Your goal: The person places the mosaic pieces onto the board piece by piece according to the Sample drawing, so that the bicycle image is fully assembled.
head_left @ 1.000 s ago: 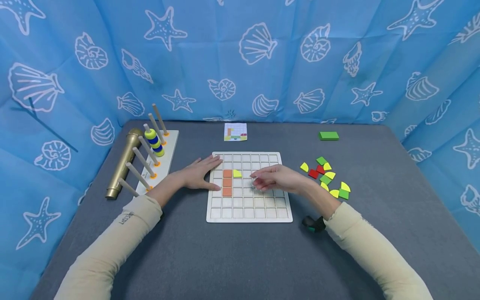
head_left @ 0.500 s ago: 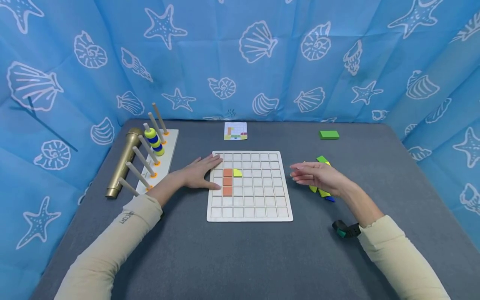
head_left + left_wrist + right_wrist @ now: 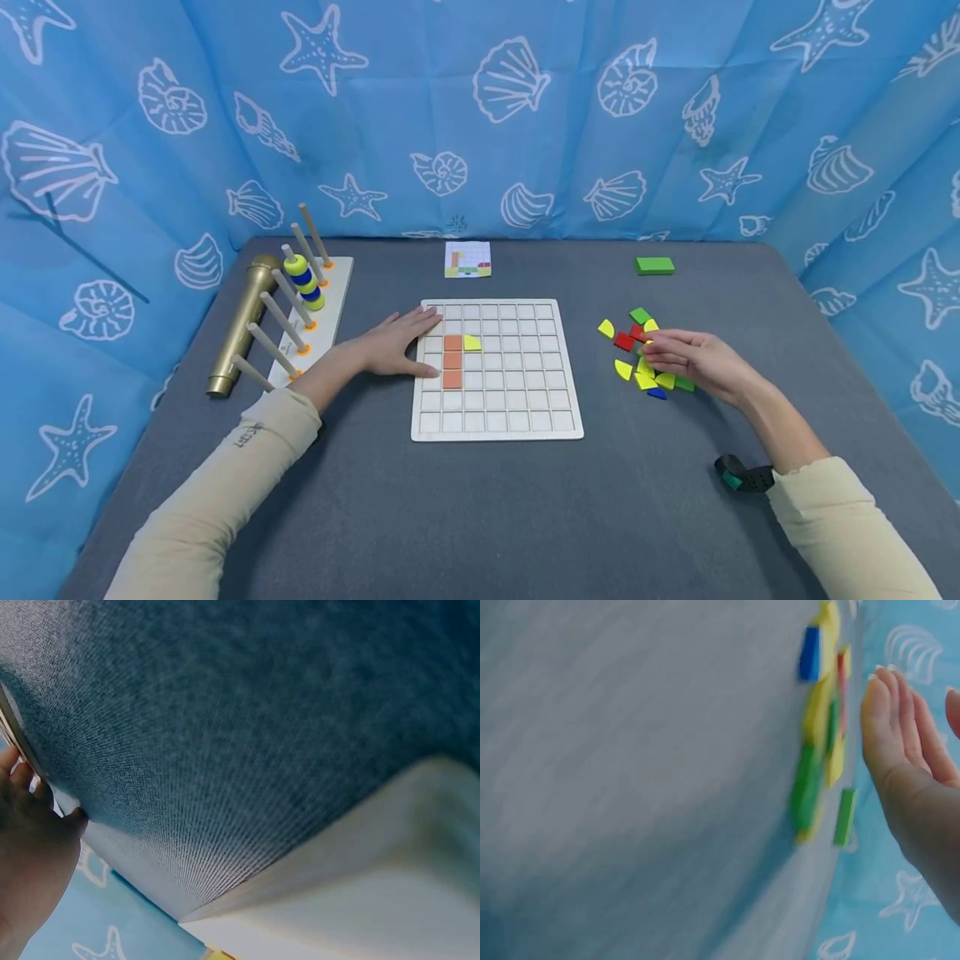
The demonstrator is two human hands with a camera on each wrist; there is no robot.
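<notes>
My left hand (image 3: 393,343) rests spread on the left edge of a white square grid board (image 3: 517,423); in the left wrist view its fingers (image 3: 21,776) lie at the board's edge. A column of orange square tiles (image 3: 453,360) sits in the grid, with a yellow quarter-circle tile (image 3: 472,342) beside the top one. My right hand (image 3: 701,360) hovers over the right side of a loose tile pile, fingers extended and holding nothing. The pile has yellow quarter-circles (image 3: 623,369), red tiles (image 3: 624,341), green tiles (image 3: 639,316) and a blue tile (image 3: 657,393). The hand covers part of it.
A pattern card (image 3: 468,260) lies behind the board. A green block (image 3: 655,266) is at the back right. On the left stand a peg rack (image 3: 330,308) with yellow and blue rings (image 3: 303,279) and a gold microphone-shaped object (image 3: 243,327). A blue curtain (image 3: 510,167) encloses the table.
My right hand has left the board, moving right to the tile pile. My left hand stays on the board's edge, and the tiles in the grid are unchanged.
</notes>
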